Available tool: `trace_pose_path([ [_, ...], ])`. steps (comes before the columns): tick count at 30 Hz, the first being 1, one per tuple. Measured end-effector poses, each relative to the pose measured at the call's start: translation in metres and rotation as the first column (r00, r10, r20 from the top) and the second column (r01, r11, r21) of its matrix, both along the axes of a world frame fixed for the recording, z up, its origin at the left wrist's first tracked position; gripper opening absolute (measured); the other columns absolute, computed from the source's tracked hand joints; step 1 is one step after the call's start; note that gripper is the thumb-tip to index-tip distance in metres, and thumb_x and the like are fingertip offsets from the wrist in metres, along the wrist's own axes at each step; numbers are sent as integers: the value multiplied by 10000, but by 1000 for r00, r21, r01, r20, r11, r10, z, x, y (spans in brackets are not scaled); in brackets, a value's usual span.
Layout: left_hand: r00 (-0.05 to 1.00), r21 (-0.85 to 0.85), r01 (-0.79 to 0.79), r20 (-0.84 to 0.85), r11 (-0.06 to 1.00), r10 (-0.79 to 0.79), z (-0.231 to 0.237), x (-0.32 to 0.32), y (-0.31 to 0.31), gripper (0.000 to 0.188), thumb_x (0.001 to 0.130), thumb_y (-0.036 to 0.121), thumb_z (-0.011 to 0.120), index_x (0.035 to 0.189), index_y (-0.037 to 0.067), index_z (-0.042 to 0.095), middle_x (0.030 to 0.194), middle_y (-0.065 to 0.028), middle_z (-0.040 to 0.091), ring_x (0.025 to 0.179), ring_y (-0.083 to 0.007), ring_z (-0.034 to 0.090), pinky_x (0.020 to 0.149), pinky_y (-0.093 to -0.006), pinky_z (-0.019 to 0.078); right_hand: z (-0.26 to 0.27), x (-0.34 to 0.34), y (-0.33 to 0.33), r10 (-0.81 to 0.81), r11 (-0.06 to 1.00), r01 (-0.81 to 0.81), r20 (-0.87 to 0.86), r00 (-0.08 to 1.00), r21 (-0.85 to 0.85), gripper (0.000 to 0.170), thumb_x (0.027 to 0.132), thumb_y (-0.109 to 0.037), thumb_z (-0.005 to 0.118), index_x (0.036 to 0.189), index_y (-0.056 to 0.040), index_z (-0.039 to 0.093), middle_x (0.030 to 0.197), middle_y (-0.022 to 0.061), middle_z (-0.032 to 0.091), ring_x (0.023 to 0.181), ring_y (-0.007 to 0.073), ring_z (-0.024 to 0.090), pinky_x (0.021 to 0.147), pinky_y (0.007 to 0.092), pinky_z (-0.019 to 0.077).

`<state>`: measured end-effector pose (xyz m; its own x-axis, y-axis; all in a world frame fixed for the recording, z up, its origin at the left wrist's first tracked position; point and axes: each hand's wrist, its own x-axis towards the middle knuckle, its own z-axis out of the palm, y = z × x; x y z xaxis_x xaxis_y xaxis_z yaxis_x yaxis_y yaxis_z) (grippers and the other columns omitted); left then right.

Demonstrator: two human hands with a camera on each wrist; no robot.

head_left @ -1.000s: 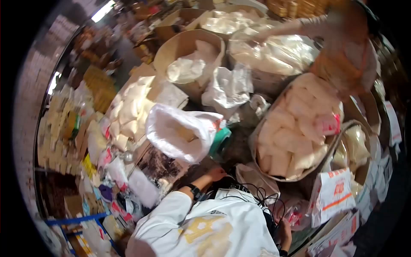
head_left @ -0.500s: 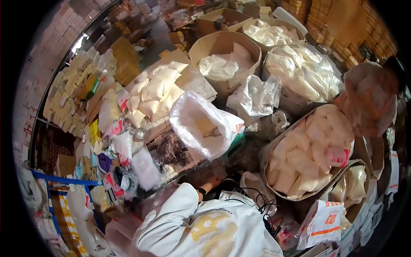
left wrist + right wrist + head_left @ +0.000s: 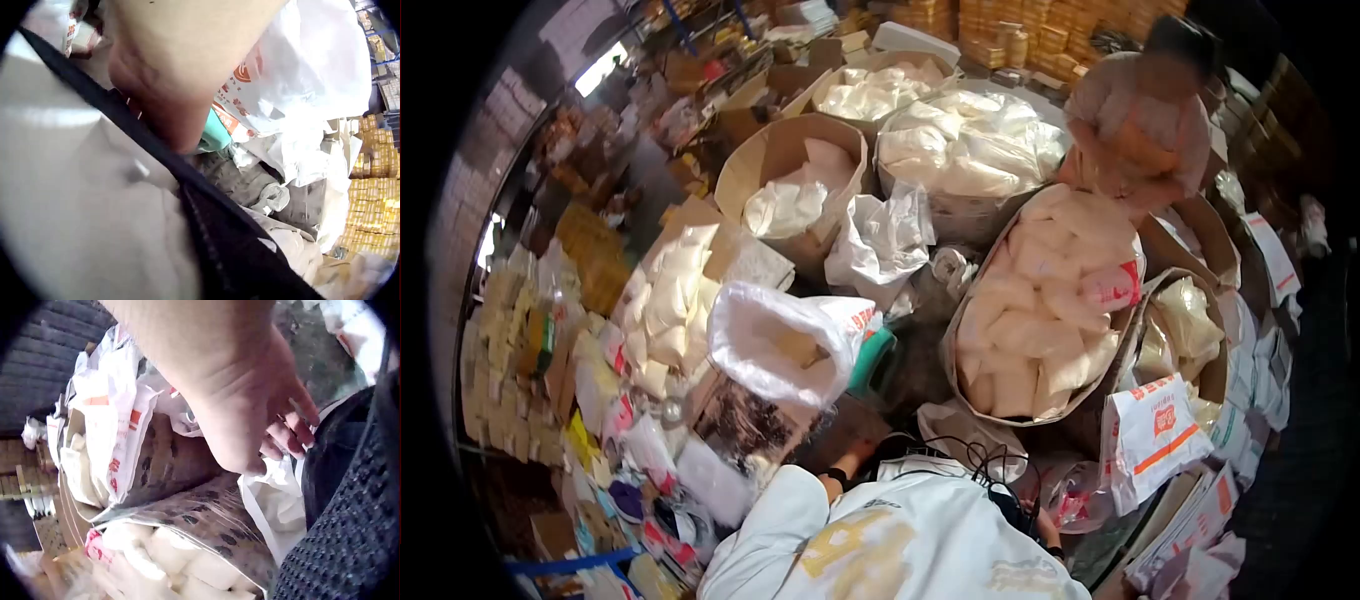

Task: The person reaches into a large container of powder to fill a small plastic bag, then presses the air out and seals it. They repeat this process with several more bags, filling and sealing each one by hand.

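My left hand (image 3: 860,455), with a dark band at its wrist, is at the front of my waist near a black pouch (image 3: 898,446). In the left wrist view its fingers are mostly hidden behind a dark strap (image 3: 94,90). Low at my right side hangs my right hand (image 3: 250,412), its fingers loosely bent beside dark mesh fabric (image 3: 350,512) and holding nothing. Before me stands an open white sack (image 3: 730,335) with pale contents low inside, next to a green container (image 3: 874,362). An oval bin (image 3: 956,375) of filled pale bags (image 3: 1040,300) is to its right.
Another person (image 3: 1145,130) leans over the oval bin's far end. Cardboard drums (image 3: 735,165) hold more bags behind the sack. Filled pillow-like bags (image 3: 665,310) lie at left beside cluttered packaging. A printed white sack (image 3: 1150,445) stands at right; dark cables (image 3: 980,452) loop at my waist.
The head view swings one way and back. The other person, earlier reaching across the far bags, is now bent over the oval bin. My hands stay near my waist and side.
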<state>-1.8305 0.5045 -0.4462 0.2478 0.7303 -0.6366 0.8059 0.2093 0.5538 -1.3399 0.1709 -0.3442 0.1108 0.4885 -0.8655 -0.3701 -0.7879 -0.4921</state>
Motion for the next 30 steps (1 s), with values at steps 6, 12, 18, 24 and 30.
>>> trace_pose_path([
  [6, 994, -48, -25, -104, 999, 20, 63, 26, 11, 446, 858, 447, 603, 1094, 82, 701, 1095, -179, 686, 1030, -322, 659, 906, -406, 494, 38, -27, 5, -370, 928, 367, -54, 928, -59, 269, 954, -293, 536, 1037, -84, 683, 884, 11, 670, 811, 127, 600, 730, 287, 467],
  [12, 998, -12, 38, -39, 999, -39, 84, 47, 24, 397, 848, 388, 622, 1081, 73, 688, 1101, -213, 665, 1023, -344, 649, 865, -419, 504, 43, -38, -4, -377, 926, 369, -148, 914, -80, 296, 966, -308, 522, 1061, -77, 681, 942, 26, 675, 883, 133, 607, 801, 286, 466],
  [18, 958, -9, 288, -9, 958, -288, 14, 40, 30, 411, 855, 405, 635, 1111, 88, 691, 1098, -168, 686, 1035, -328, 650, 872, -411, 506, 56, -54, -19, -435, 887, 461, -286, 854, 28, 323, 978, -323, 508, 1085, -70, 678, 1001, 40, 680, 955, 139, 614, 873, 285, 465],
  [24, 889, -330, 133, 456, 935, 34, 80, 64, 46, 266, 829, 130, 645, 1049, -8, 704, 939, -97, 717, 852, -182, 667, 772, -320, 529, 55, -58, -30, -516, 856, 489, -208, 831, -169, 285, 944, -350, 587, 1109, -131, 668, 1013, -11, 695, 902, 108, 638, 741, 255, 470],
  [30, 930, -216, 244, 328, 945, -165, 105, 75, 59, 294, 847, 166, 636, 1065, -22, 693, 944, -138, 715, 850, -184, 667, 759, -320, 517, 24, -67, -42, -750, 657, 715, -108, 653, -239, 221, 929, -267, 568, 1086, -121, 620, 986, 47, 705, 751, 153, 631, 629, 313, 490],
])
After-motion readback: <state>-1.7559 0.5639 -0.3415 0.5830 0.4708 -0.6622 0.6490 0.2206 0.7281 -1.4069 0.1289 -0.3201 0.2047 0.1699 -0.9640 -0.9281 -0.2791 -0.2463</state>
